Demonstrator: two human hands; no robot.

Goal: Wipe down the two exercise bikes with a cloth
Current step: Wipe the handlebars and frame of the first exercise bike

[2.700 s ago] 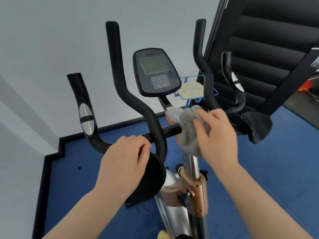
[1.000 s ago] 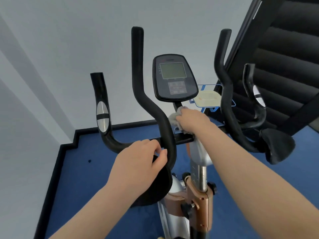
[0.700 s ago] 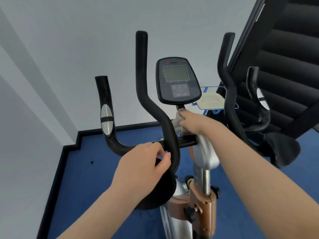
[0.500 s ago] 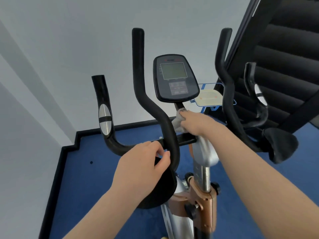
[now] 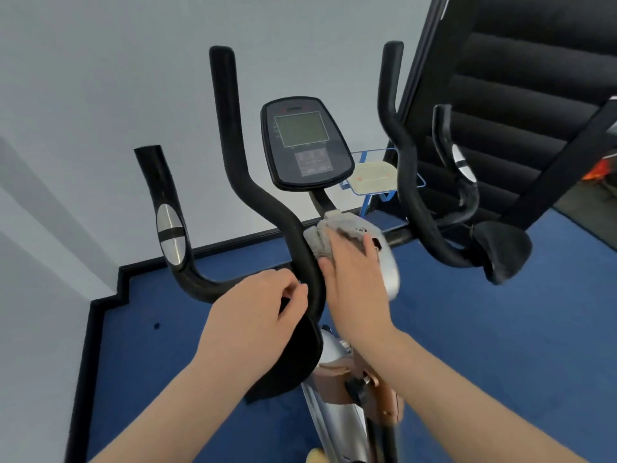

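One exercise bike fills the view, with black handlebars (image 5: 267, 208), a console (image 5: 305, 143) and a silver stem cover (image 5: 389, 262). My right hand (image 5: 355, 282) presses a grey cloth (image 5: 322, 240) against the top of the stem cover, just below the console's neck. My left hand (image 5: 257, 314) grips the handlebar's crossbar, beside a black elbow pad (image 5: 293, 359). A second bike is not in view.
A white wall stands close ahead, with a black skirting along the blue floor (image 5: 500, 329). Black padded equipment (image 5: 517, 78) rises at the right. A small blue wire rack with a pale pad (image 5: 374, 177) sits behind the right handlebar.
My right hand has drawn the cloth back from under the console's neck and down onto the stem cover. My left hand has kept its hold on the crossbar.
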